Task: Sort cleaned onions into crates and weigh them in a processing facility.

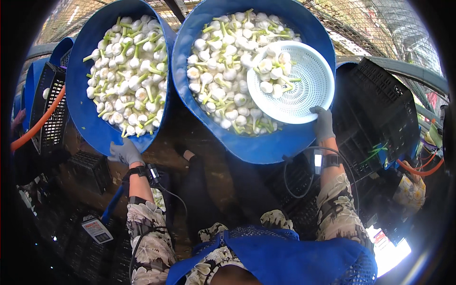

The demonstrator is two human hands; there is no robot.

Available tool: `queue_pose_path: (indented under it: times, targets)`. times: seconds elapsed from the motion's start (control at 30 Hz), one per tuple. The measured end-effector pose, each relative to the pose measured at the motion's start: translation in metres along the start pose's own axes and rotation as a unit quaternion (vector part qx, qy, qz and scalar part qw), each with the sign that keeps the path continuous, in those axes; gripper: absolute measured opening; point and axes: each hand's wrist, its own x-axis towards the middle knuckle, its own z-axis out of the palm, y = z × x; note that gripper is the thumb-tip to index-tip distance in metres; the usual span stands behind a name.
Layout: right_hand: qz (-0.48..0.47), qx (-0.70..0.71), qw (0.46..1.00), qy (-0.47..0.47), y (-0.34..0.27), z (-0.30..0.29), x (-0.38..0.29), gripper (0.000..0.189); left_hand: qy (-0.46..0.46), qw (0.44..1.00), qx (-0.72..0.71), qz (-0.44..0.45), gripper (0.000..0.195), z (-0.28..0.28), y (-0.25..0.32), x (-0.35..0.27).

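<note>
Gloved in grey, my right hand (323, 123) grips the near rim of a pale plastic colander (310, 78). Several garlic bulbs (276, 73) with short green stems lie at the colander's left side. It tilts over the right blue tub (256, 151), where many garlic bulbs (228, 74) sit in water. My left hand (125, 151), also gloved, rests on the near rim of the left blue tub (80, 103). Its fingers hook over that edge; how firmly they hold is partly hidden. More garlic bulbs (130, 76) fill the left tub.
Black plastic crates (377, 107) stand to the right, and a perforated black crate (55, 114) on the left. An orange hose (41, 123) crosses the left side. A small black crate (89, 169) sits on the floor. Wire mesh (374, 25) runs behind the tubs. Cables hang from both wrists.
</note>
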Motion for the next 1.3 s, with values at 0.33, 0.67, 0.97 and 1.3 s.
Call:
queue_pose_path:
  times: [0.33, 0.67, 0.97, 1.3]
  targets:
    - [-0.091, -0.106, 0.98, -0.144, -0.041, 0.016, -0.055, 0.024, 0.092, 0.973, -0.198, 0.071, 0.062, 0.01, -0.012, 0.0]
    - [-0.072, -0.152, 0.947, -0.273, -0.085, 0.261, -0.065, 0.044, -0.043, 0.937, -0.346, 0.034, 0.051, 0.067, -0.131, -0.089]
    - [-0.294, -0.34, 0.737, -0.505, 0.019, 0.549, -0.097, 0.04, -0.311, 0.873, -0.23, -0.297, 0.027, 0.151, -0.241, -0.263]
    - [-0.613, -0.297, 0.388, -0.62, 0.162, 0.638, -0.284, 0.074, -0.324, 0.79, -0.299, -0.427, 0.03, 0.09, -0.245, -0.314]
